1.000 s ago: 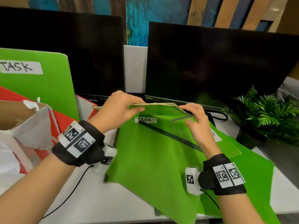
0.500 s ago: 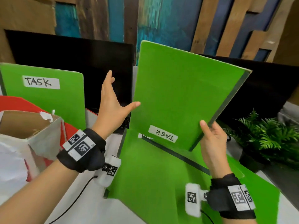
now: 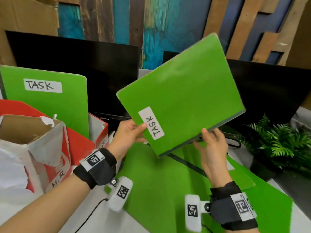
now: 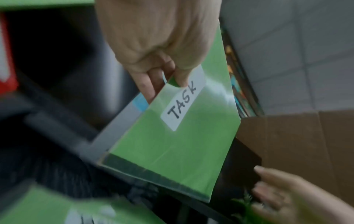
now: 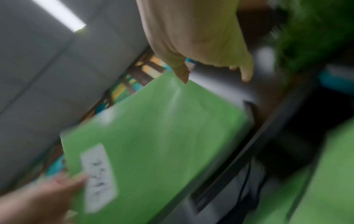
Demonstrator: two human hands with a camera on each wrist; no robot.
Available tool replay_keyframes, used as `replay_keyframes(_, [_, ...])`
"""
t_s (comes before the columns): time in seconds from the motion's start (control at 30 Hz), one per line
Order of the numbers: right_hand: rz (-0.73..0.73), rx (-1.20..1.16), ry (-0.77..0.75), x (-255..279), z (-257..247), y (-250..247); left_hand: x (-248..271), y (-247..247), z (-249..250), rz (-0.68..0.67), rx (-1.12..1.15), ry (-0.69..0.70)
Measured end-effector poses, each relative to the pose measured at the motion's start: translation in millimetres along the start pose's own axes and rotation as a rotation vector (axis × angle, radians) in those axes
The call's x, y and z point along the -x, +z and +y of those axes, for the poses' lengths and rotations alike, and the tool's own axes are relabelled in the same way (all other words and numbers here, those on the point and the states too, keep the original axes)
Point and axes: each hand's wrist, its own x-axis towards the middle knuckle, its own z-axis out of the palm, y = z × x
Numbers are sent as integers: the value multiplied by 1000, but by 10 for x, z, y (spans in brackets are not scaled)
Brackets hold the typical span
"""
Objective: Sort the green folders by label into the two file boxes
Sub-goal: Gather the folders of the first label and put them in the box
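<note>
Half a second ago the left hand (image 3: 128, 134) was open beside the raised folder (image 3: 183, 96); now it is pinching the folder's corner by the white TASK label (image 3: 151, 125) (thumb on front). The folder is tilting above the surface (image 3: 104, 221). The right hand (image 3: 212, 148) is opening, fingers loose at the lower edge.

Head view: bright, even indoor light; sharp in the centre, lines bowing toward the edges.
Left wrist view: dimmer; pale glare streaks the raised green card folder (image 4: 178, 136); corners smear into blur.
Right wrist view: heavy motion blur; a white ceiling light strip (image 5: 59, 14) glows top left.
</note>
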Motion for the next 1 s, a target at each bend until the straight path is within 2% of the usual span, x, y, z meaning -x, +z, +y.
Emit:
replay_keyframes(0.07, [185, 210, -199, -41, -56, -101, -89, -107, 76, 51, -109, 201])
replay_keyframes(0.13, [239, 371, -452, -44, -179, -199, -150, -222, 166, 39, -293, 395])
replay_keyframes(0.2, [196, 514, -713, -28, -321, -253, -190, -301, 265, -4, -636, 614])
replay_keyframes(0.27, [82, 671, -904, 2, -460, -238, -168, -253, 380, -63, -898, 797])
replay_keyframes(0.33, [-79, 830, -939, 37, -555, -192, -137, -176, 434, -103, -1004, 907])
replay_keyframes(0.4, [-233, 926, -870, 53, -617, -198, -136, -149, 422, -113, -1009, 904])
replay_keyframes(0.5, [-414, 894, -710, 95, -697, -240, -172, -172, 371, -101, -914, 812])
replay_keyframes(0.63, [-464, 991, -593, 76, -610, -159, -180, -150, 262, -171, -814, 709])
replay_keyframes(0.67, [-467, 1004, -609, 64, -561, -139, -163, -124, 231, -184, -807, 696])
replay_keyframes(0.73, [-449, 961, -662, 28, -506, -148, -124, -59, 183, -133, -746, 700])
replay_keyframes(0.83, [-336, 823, -668, -16, -564, -230, -54, 5, 78, 110, -610, 659])
replay_keyframes(0.9, [-224, 723, -669, -41, -638, -309, -1, 60, -45, 193, -611, 614])
replay_keyframes(0.93, [-169, 694, -677, -43, -685, -349, 17, 114, -127, 139, -668, 582])
replay_keyframes(1.0, [-95, 637, -698, -22, -778, -384, 24, 243, -284, -161, -883, 479])
